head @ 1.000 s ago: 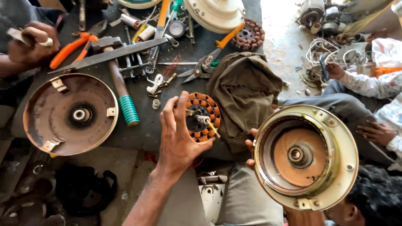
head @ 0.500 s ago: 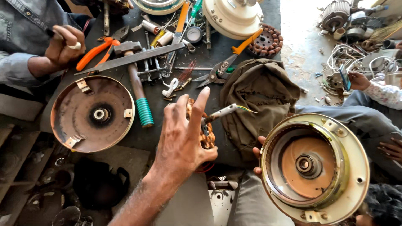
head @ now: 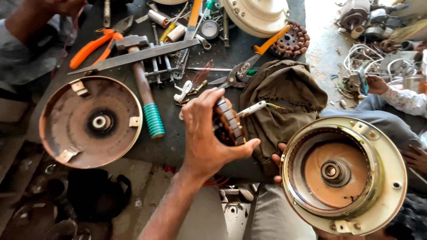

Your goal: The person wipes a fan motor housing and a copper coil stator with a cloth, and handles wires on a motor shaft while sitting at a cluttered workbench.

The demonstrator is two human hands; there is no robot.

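Observation:
My left hand (head: pixel 204 138) grips a copper-wound motor stator (head: pixel 229 126), turned on its edge above the dark workbench. A white-sleeved wire lead (head: pixel 251 109) sticks out of the stator to the right. Only the fingertips of my right hand (head: pixel 279 161) show. They hold the left rim of a round cream fan motor housing (head: pixel 391 178), whose open side faces up and shows a rusty inner plate and a centre bearing. A crumpled olive cloth (head: pixel 284 98) lies between the stator and the housing.
A second rusty round cover (head: pixel 58 133) lies at the bench's left. Behind it are a hammer with a green grip (head: pixel 151 115), orange pliers (head: pixel 91 46), snips (head: pixel 249 66), another stator (head: pixel 291 42) and a white housing (head: pixel 258 15). Another person's arm (head: pixel 31 26) is at top left, and another person's hand (head: pixel 378 84) is at right.
My left hand has closed around the stator, lifted it off the bench and tipped it from flat onto its edge. The housing stays in my right hand.

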